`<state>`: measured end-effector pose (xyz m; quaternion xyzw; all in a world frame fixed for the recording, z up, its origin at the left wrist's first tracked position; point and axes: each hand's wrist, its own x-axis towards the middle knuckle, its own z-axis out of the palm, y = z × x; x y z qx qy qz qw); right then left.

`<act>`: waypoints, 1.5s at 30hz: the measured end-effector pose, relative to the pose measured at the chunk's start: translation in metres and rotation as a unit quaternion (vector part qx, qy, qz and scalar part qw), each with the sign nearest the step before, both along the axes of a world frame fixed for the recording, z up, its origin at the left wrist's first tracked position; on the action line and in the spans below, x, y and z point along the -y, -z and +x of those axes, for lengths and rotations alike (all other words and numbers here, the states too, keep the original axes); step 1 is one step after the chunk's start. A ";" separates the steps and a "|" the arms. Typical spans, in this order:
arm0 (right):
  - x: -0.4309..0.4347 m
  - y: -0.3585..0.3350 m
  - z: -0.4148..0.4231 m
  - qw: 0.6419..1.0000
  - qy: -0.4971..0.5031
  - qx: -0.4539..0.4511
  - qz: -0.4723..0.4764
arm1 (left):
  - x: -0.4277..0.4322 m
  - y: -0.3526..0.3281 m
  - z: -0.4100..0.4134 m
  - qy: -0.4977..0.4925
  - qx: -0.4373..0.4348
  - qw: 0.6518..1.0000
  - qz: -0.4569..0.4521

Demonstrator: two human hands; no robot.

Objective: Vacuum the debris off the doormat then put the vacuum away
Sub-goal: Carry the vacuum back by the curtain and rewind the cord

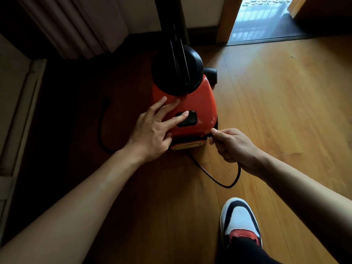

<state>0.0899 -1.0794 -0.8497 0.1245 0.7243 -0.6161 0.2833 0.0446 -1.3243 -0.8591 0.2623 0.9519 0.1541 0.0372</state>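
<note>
Sunlit wooden floor (276,96), pleated curtain (76,25)

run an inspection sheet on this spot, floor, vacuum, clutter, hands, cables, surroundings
surface: wooden floor, bright on the right, in shadow on the left
job's things: red vacuum with a black top stands on the floor; the doormat cannot be told apart for sure
clutter: one small speck on the floor near the doorway
hands: left hand lies on the vacuum with straight fingers, one on the black button; right hand pinches the cord at the vacuum's rear corner
cables: black cord loops across the floor below the right hand
surroundings: curtain upper left, open doorway upper right, the person's shoe at the bottom
</note>
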 end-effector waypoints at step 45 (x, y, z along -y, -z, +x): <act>0.010 0.106 -0.011 0.920 -0.275 -0.083 0.266 | 0.008 -0.009 -0.005 0.036 0.025 0.998 -0.042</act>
